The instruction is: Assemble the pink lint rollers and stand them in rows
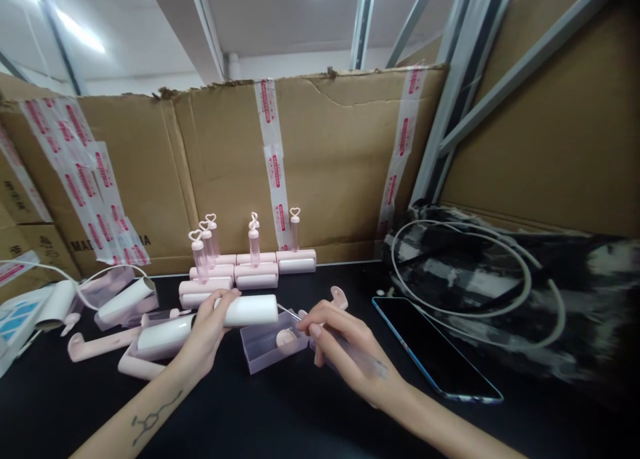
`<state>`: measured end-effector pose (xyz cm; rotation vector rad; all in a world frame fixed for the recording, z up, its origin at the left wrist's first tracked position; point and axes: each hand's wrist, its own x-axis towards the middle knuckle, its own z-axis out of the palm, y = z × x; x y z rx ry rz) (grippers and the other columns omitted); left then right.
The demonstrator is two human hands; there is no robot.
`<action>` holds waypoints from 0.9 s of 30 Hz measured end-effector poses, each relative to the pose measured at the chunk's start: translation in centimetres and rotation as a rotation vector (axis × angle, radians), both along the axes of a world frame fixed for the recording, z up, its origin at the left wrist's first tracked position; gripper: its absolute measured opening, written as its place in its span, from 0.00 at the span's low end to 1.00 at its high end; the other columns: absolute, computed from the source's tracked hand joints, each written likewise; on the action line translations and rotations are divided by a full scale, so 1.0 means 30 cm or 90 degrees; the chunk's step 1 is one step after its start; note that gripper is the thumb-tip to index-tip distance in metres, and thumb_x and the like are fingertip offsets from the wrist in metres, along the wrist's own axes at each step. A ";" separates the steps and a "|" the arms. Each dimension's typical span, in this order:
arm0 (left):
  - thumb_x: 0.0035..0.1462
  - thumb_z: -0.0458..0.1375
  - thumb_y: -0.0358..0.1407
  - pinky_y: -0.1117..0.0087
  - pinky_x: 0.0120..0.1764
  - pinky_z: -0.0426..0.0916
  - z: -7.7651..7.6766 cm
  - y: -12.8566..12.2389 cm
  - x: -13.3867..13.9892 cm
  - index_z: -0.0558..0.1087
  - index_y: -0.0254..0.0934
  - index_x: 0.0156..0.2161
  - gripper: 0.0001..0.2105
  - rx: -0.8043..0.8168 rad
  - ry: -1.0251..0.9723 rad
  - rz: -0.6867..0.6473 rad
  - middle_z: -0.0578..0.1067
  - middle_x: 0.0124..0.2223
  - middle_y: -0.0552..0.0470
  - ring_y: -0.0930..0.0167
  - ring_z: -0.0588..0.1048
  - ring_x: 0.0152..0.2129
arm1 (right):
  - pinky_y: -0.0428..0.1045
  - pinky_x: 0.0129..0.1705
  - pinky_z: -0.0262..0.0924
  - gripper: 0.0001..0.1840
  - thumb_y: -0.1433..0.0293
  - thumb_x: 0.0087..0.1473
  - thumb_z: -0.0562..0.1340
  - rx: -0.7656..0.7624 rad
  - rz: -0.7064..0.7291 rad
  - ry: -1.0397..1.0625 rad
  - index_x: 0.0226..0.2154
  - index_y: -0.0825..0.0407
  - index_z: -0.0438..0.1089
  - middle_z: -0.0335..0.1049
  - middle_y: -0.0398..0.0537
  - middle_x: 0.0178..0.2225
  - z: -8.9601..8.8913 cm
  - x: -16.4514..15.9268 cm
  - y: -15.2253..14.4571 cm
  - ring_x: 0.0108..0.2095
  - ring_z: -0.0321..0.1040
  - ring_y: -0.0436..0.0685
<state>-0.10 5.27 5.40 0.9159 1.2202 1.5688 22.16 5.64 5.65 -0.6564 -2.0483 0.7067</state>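
Observation:
My left hand [214,326] is wrapped round a white lint roll [253,310], held level above the table. Close to the roll's right end, my right hand [345,342] pinches a thin metal rod [290,312]. A translucent piece [365,360] shows by its palm, partly hidden by the fingers. Below and between the hands sits an open lilac see-through box [267,354] with a round pale pink part [286,338] in it. Behind the right fingers is a curved pink piece [339,296]. Left of my left hand, another white roll [165,334] lies among pink handle parts [107,346].
Pink roller units [256,276] with upright heart-topped tubes [295,231] stand in rows at the back, before a cardboard wall [330,159]. A phone [437,349] lies at right, near a coiled white cable [463,279] on a black plastic bundle. More rolls [125,301] lie at left.

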 end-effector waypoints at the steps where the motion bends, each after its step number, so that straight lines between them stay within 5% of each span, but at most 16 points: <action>1: 0.44 0.61 0.41 0.75 0.33 0.65 0.003 0.000 0.001 0.71 0.35 0.32 0.12 0.001 0.004 0.001 0.70 0.34 0.53 0.71 0.68 0.33 | 0.45 0.28 0.60 0.09 0.69 0.60 0.51 0.003 0.004 0.002 0.36 0.52 0.66 0.63 0.44 0.32 0.000 0.000 -0.001 0.21 0.65 0.46; 15: 0.45 0.60 0.43 0.79 0.26 0.55 0.023 -0.017 0.017 0.67 0.38 0.29 0.11 -0.006 0.046 0.032 0.67 0.30 0.59 0.76 0.63 0.27 | 0.46 0.27 0.60 0.10 0.69 0.60 0.51 0.029 0.015 0.012 0.37 0.51 0.67 0.65 0.47 0.32 -0.013 -0.003 -0.012 0.23 0.65 0.48; 27: 0.45 0.60 0.47 0.77 0.26 0.52 -0.010 0.016 -0.002 0.65 0.37 0.25 0.15 0.075 0.160 0.062 0.62 0.23 0.59 0.75 0.58 0.23 | 0.48 0.34 0.61 0.10 0.70 0.59 0.52 0.073 -0.035 -0.073 0.35 0.51 0.68 0.67 0.46 0.32 0.006 -0.002 -0.004 0.26 0.66 0.49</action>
